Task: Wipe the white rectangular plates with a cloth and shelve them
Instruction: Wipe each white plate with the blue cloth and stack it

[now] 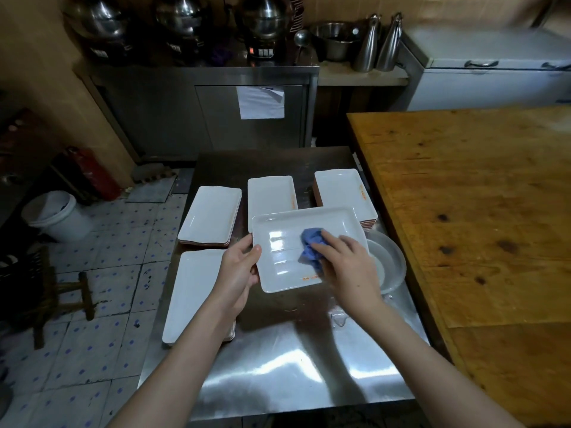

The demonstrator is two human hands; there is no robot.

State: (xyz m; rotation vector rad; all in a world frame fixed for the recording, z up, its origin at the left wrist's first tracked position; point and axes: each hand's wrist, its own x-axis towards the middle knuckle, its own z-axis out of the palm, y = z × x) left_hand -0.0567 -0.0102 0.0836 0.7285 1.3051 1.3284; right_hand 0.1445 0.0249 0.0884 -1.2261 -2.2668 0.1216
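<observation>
My left grip (pixel 239 267) is clamped on the left rim of a white plate (pixel 278 242), thumb on top of the edge and fingers underneath. My right grip (pixel 346 267) is curled over a wadded blue cloth (pixel 310 245) and presses it into the plate's well, right of centre. The plate is held over the steel desk (pixel 293 366), long side across my view, with orange lettering on its near rim and its shadow on the metal below. Four stacks of the same white plates lie on the desk around it: the near stack (pixel 194 298) under my left forearm, the left stack (pixel 210 214) beyond that, the middle stack (pixel 268 196) partly hidden by the held plate's far edge, and the right stack (pixel 343 193) at the desk's right side. A clear dish (pixel 389 261) sits just beside my right grip, partly under the plate. A wooden table (pixel 479 211) butts against the desk on the right. On the tiled floor to the left stand a white bucket (pixel 54 216), a red extinguisher (pixel 92 174) and a wooden stool (pixel 74 291).
</observation>
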